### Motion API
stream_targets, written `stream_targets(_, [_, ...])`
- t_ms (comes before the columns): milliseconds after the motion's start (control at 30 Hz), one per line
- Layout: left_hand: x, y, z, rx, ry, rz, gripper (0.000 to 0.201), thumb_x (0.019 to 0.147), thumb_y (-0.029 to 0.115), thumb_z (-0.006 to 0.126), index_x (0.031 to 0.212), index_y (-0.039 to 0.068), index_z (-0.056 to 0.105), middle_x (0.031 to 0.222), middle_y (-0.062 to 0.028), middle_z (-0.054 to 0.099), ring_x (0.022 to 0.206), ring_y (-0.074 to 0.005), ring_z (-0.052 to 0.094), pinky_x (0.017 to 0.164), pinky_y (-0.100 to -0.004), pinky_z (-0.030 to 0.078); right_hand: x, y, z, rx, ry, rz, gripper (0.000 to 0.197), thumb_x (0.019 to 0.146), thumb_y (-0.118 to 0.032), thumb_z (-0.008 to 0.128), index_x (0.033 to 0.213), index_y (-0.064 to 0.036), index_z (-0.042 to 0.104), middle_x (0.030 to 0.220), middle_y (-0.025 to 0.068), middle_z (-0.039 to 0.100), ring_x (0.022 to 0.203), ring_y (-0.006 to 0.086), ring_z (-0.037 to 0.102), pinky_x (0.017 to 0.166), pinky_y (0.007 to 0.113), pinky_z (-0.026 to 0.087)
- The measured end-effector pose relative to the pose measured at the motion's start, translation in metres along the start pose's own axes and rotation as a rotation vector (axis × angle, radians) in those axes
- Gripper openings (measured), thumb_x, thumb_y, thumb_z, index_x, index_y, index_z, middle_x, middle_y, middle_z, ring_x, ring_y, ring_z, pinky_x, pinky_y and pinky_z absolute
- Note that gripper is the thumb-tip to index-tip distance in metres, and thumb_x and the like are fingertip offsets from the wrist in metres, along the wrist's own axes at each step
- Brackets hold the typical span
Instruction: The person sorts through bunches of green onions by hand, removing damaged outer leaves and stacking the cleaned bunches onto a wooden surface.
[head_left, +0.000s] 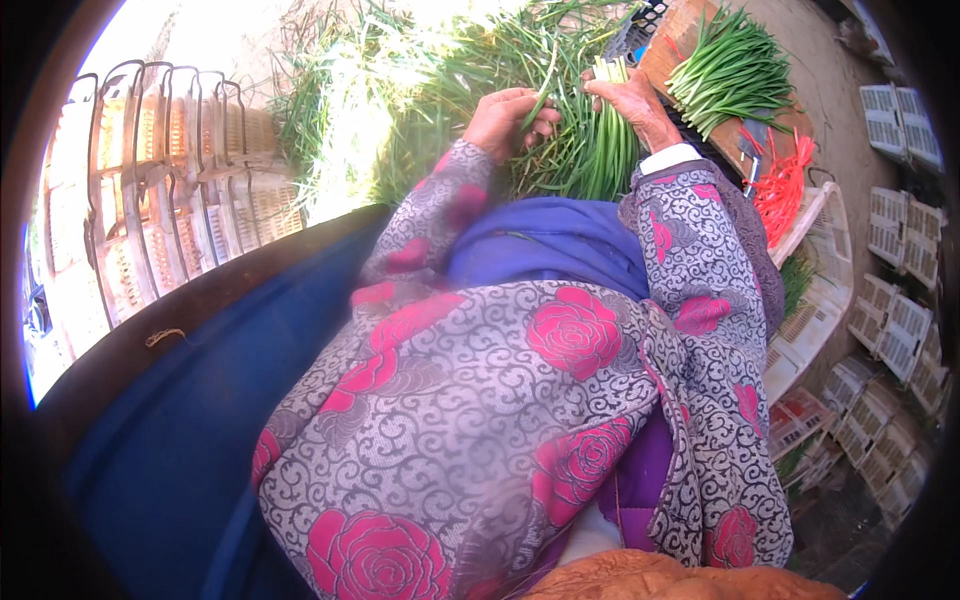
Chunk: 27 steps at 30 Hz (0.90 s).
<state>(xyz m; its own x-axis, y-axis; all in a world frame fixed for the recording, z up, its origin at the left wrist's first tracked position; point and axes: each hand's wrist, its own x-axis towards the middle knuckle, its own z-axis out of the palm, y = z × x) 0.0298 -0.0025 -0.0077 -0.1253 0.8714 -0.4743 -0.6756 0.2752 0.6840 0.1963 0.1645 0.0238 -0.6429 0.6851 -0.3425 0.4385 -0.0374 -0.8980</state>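
Observation:
My right hand (636,104) is closed round a bunch of green Chinese chives (606,150). The pale cut ends stick up above its fingers, and the leaves hang down toward my lap. Just left of it, my left hand (512,122) has its fingers curled on a few thin chive leaves (548,88). A large heap of loose chives (425,95) spreads beyond and beneath both hands. Beyond my right hand, a thick pile of neatly aligned chives (732,72) lies on a wooden board (680,28).
Red plastic ties (785,185) hang by the board's near edge. Stacked plastic crates (165,190) stand at the left, and a white crate (815,300) is close on my right. More crates (900,235) line the ground farther right. A blue cloth-like surface (220,400) lies beside me.

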Motion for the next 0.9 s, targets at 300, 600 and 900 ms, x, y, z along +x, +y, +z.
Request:
stream_targets(300, [0.005, -0.007, 0.012, 0.088, 0.032, 0.137, 0.016, 0.094, 0.012, 0.064, 0.099, -0.003, 0.067, 0.088, -0.0102, 0.072, 0.073, -0.0163, 0.068, 0.060, -0.0276, 0.056, -0.012, -0.020, 0.029, 0.102, -0.054, -0.086, 0.021, 0.087, -0.022, 0.073, 0.094, -0.0026, 0.071, 0.078, 0.0010, 0.066, 0.070, 0.0097, 0.060, 0.063, 0.025, 0.045])
stream_targets(600, [0.005, -0.010, 0.015, 0.238, 0.090, 0.273, 0.012, 0.089, 0.006, 0.069, 0.094, -0.004, 0.068, 0.078, -0.0084, 0.069, 0.062, -0.0129, 0.063, 0.057, -0.0271, 0.053, -0.012, -0.024, 0.028, 0.042, -0.044, -0.015, 0.019, 0.084, -0.020, 0.073, 0.089, -0.0023, 0.069, 0.078, 0.0025, 0.067, 0.068, 0.0107, 0.061, 0.063, 0.026, 0.046])
stream_targets(900, [0.017, -0.018, 0.000, 0.310, 0.215, 0.327, 0.012, 0.087, 0.012, 0.071, 0.090, 0.001, 0.071, 0.075, -0.0054, 0.070, 0.059, -0.0115, 0.061, 0.056, -0.0264, 0.050, -0.008, -0.020, 0.007, 0.532, -0.237, -0.052, 0.019, 0.088, -0.019, 0.071, 0.097, -0.0035, 0.065, 0.076, 0.0015, 0.060, 0.070, 0.0135, 0.059, 0.067, 0.028, 0.046])
